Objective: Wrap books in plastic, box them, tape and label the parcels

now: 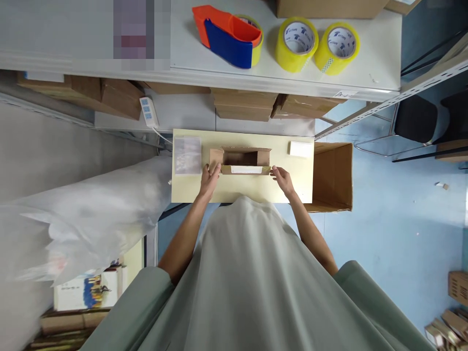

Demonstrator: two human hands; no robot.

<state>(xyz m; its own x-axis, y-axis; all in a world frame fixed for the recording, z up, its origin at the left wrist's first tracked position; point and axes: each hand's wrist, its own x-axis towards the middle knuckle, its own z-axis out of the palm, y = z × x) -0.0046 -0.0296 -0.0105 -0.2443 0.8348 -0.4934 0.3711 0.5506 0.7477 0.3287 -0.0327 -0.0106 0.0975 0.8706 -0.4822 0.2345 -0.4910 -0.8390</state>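
Note:
A small brown cardboard box lies on the pale yellow tabletop, its top open and its flaps folded out. A white label is stuck on the flap nearest me. My left hand is at the box's left end, with the thumb against the cardboard and the fingers around the side flap. At the right end of the front flap is my right hand, its fingers slightly apart and the tips at the cardboard edge. I see no other thing in either hand.
A clear plastic packet lies left on the table, a small white box right. On the shelf above stand a tape dispenser and yellow tape rolls. An open carton stands right of the table.

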